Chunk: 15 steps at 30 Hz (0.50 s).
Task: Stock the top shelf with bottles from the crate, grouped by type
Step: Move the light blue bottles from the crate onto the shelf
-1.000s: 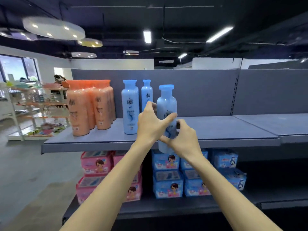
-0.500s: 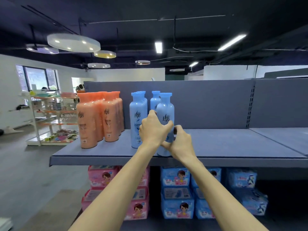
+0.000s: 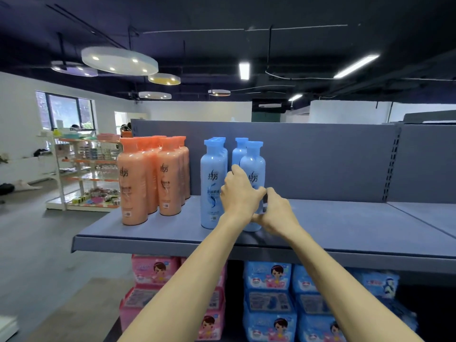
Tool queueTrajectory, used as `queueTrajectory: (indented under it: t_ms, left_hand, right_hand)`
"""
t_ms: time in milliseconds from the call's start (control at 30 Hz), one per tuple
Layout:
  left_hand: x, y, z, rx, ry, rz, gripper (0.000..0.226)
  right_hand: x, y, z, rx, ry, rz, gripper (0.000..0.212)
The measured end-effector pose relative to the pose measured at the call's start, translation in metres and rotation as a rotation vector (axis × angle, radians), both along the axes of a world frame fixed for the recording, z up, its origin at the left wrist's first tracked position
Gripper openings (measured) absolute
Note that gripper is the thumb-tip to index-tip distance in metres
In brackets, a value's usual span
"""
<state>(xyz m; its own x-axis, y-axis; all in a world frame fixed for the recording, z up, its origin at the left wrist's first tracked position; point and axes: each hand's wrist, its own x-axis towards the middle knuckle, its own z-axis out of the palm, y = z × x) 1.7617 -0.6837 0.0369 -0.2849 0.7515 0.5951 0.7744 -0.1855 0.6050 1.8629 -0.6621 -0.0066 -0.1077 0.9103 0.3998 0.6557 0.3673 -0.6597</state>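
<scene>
1. The front blue bottle [image 3: 253, 166] stands on the top shelf [image 3: 345, 225], right of the other blue bottles [image 3: 213, 183].
2. The left hand [image 3: 238, 191] and right hand [image 3: 277, 213] both grasp it, fingers curled.
3. Orange bottles [image 3: 153, 178] are grouped far left.

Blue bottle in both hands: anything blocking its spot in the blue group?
Nothing visible. The blue bottle already stands on the top shelf, right of the front blue bottle and in front of another blue one. Left hand and right hand grip it directly.
</scene>
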Motion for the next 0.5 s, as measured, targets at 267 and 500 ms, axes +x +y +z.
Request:
queueTrajectory:
  t_ms: [267,500]
  left_hand:
    - [-0.001,0.037,-0.016,-0.008,0.027,0.013,0.036]
    - [0.001,0.066,-0.024,0.0,-0.073,0.002,0.052]
  right_hand:
    - [-0.019,0.034,0.007,-0.085,0.082,0.008,0.018]
    - [-0.03,0.066,0.01,-0.173,0.214,-0.02,0.027]
